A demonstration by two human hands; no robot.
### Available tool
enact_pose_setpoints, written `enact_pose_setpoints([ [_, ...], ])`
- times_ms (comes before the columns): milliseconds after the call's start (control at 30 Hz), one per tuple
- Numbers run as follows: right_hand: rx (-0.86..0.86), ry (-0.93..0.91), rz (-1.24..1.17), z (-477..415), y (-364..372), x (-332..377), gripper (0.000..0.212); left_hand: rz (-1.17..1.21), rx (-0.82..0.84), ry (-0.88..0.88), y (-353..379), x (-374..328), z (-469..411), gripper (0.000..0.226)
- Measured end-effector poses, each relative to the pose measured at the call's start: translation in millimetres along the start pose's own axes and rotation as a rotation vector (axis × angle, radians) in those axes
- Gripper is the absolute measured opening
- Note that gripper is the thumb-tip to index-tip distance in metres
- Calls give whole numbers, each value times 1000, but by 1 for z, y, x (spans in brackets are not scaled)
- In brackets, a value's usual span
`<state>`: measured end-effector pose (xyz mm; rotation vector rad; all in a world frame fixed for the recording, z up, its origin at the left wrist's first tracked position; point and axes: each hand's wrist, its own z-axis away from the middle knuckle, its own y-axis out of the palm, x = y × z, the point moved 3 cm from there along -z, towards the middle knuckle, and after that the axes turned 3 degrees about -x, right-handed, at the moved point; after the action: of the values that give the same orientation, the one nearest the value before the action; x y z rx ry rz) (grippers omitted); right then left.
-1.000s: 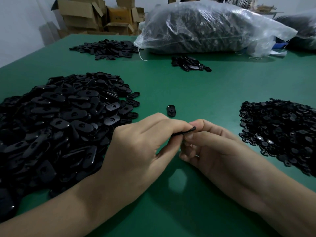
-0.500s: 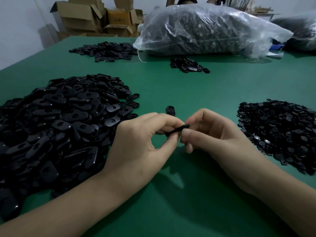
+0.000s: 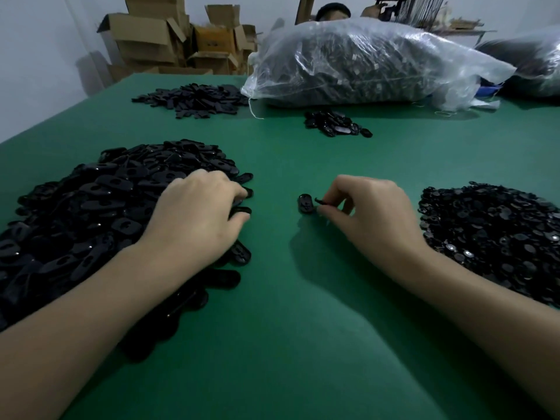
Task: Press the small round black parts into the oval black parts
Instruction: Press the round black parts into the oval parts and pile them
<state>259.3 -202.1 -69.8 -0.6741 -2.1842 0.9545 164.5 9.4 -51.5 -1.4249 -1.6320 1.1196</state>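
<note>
A person's two bare forearms reach across a green tabletop (image 3: 303,344), seen from a head-worn camera. A large pile of oval black parts (image 3: 91,213) lies to the left and a pile of small round black parts (image 3: 491,234) to the right. Each stock sits beside the hand that would draw from it, with bare working space between.

The left hand (image 3: 197,216) rests palm down on the right edge of the oval pile. Its fingers (image 3: 233,192) are curled over the outermost pieces, apparently choosing the next oval. Whether they have closed on one cannot be told.

The right hand (image 3: 372,213) hovers low over the middle of the tabletop. Its fingers (image 3: 339,189) are bent, and forefinger and thumb pinch a held black part (image 3: 320,202), thin and seen edge-on. It is just beside a lone oval part (image 3: 305,204) lying flat on the tabletop, likely a spot for finished pieces. Whether a round part is already pressed into the held piece is too small to tell.

Farther back lie two smaller heaps of black parts (image 3: 194,100), a clear plastic bag (image 3: 363,62) stuffed with dark pieces, and open cardboard boxes (image 3: 169,40) against the wall.
</note>
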Motion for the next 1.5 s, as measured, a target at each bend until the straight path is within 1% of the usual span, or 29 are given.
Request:
enact_pose_setpoints([
  [67,6,-35,85,-5,7,-2,8,-64,24,-9,5,5,0,42],
  [133,12,-47,97,-6,11,-2,5,-99,26,-7,10,8,-1,42],
  [300,37,-59,93,-1,9,0,11,-109,-3,18,13,10,-1,35],
  [467,39,-59,97,13,-5,-3,6,-16,-59,18,12,12,-1,18],
  [567,24,-47,116,17,-14,-7,5,21,-81,11,12,12,-1,16],
  [667,43,-29,164,15,-22,-13,5,75,-103,-4,12,13,-1,10],
  [733,26,12,218,13,-29,-22,6,133,-113,-30,11,14,0,12],
  [800,7,97,318,10,-37,-36,9,165,-114,-48,10,14,0,19],
  [900,53,230,511,10,-45,-55,26,169,-110,-57,11,13,1,26],
  [967,89,288,594,11,-48,-62,33,168,-118,-60,10,13,1,28],
  [1067,125,329,645,12,-48,-67,36,166,-145,-54,8,13,2,31],
  [1167,140,339,627,12,-49,-69,35,210,-156,-56,4,10,1,26],
  [1200,147,341,611,12,-49,-69,34,275,-140,-67,1,7,1,23],
  [1233,153,341,589,12,-50,-69,32,398,-107,-92,-1,2,1,20],
  [1267,157,337,563,12,-50,-69,30,580,-54,-128,-3,-5,1,18],
  [1333,162,316,520,12,-50,-68,23,1010,108,-199,-5,-26,7,16],
  [1367,166,304,505,11,-49,-67,20,1169,186,-222,-4,-38,12,16],
  [1433,165,287,471,10,-49,-66,20,1346,287,-236,2,-56,24,16],
  [1500,143,281,435,10,-50,-66,25,1445,357,-244,8,-68,33,15],
])
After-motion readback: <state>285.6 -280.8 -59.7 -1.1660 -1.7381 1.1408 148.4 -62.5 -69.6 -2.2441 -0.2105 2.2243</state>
